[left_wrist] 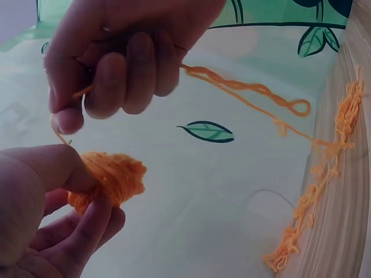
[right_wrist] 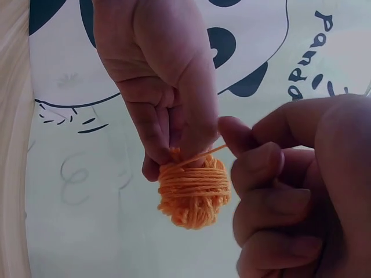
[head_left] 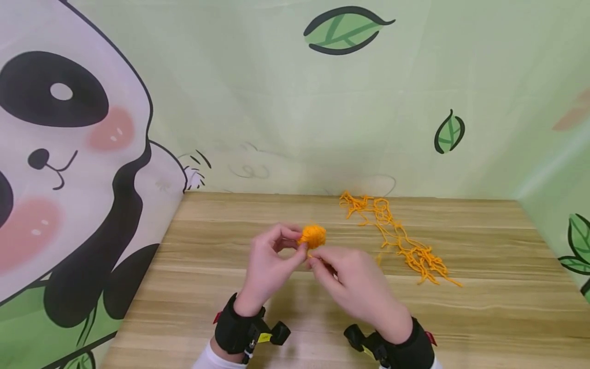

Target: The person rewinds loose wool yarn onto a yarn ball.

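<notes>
A small ball of orange yarn (head_left: 314, 236) is pinched between the thumb and fingers of my left hand (head_left: 272, 261). Beside it, my right hand (head_left: 355, 277) grips the strand of yarn (right_wrist: 210, 152) that runs taut from the ball, held between thumb and curled fingers. In the right wrist view, neat parallel wraps cross the ball (right_wrist: 194, 188) near the left fingertips. From the far side of the right hand (left_wrist: 127, 63), a twisted loop of the same yarn (left_wrist: 249, 87) trails out in the left wrist view toward the loose pile.
Loose, tangled orange yarn (head_left: 396, 236) stretches across the wooden table (head_left: 484, 318) from its back edge toward the right. A pale green backdrop with a panda (head_left: 60, 102) and leaves stands behind and at the sides. Black wrist straps (head_left: 235, 328) carry small cameras.
</notes>
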The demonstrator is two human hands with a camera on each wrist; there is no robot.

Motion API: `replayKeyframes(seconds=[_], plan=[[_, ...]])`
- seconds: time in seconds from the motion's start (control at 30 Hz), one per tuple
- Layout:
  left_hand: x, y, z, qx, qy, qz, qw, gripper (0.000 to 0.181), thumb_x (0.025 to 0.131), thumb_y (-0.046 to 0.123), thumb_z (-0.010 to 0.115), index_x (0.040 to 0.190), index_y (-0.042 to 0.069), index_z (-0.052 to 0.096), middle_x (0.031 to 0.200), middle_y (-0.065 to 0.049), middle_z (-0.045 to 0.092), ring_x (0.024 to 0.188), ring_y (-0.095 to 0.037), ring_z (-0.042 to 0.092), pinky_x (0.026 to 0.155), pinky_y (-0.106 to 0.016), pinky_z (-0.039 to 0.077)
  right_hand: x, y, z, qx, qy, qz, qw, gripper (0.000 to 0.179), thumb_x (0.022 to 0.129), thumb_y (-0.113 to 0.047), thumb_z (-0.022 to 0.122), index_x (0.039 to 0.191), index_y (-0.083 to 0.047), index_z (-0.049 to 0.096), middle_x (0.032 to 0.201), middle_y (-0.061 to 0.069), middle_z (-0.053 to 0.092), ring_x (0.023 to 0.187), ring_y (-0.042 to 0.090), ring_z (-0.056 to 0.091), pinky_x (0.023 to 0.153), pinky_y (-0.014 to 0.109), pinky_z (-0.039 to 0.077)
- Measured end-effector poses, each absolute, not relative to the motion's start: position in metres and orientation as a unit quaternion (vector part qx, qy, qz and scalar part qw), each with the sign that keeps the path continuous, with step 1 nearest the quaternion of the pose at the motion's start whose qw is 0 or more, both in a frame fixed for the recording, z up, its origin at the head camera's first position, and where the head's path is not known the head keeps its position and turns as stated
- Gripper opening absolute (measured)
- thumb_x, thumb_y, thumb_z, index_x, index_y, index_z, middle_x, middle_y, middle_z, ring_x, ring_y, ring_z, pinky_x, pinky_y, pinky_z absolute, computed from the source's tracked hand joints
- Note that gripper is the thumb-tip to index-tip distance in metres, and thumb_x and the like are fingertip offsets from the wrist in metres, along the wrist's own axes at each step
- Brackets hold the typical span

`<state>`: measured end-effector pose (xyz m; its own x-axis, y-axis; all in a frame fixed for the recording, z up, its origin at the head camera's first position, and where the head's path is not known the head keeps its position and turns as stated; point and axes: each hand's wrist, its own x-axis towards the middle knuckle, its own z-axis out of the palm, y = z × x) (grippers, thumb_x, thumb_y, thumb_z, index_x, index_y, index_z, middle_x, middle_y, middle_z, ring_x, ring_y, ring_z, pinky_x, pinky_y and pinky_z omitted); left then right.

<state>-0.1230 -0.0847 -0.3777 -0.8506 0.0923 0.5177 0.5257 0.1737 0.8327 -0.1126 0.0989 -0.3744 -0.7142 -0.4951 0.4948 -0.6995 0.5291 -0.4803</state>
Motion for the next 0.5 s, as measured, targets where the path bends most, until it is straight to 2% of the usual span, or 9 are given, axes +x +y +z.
replayKeyframes(seconds=[0.27,0.5], plan=[[-0.119,-0.085,-0.377,-0.282,-0.741,-0.592,0.146,0.022,0.073,-0.018,0.071,0.083,0.000,0.063,0.096,-0.015,0.068,0.074,-0.016,0.066,0.068,-0.035,0.062,-0.118,0.108,-0.371,0.321,-0.839,0.373,0.232,0.011,0.096,-0.013,0.061,0.098,-0.012,0.072,0.072,-0.009,0.057,0.053,0.003,0.042,0.043,0.022,0.038],[-0.117,-0.085,-0.373,-0.308,-0.744,-0.584,0.106,0.024,0.070,-0.017,0.072,0.079,0.001,0.060,0.094,-0.013,0.068,0.076,-0.014,0.064,0.068,-0.040,0.062,-0.122,0.114,-0.369,0.295,-0.844,0.366,0.257,0.008,0.095,-0.014,0.065,0.096,-0.012,0.073,0.077,-0.007,0.062,0.055,0.005,0.043,0.044,0.024,0.041]])
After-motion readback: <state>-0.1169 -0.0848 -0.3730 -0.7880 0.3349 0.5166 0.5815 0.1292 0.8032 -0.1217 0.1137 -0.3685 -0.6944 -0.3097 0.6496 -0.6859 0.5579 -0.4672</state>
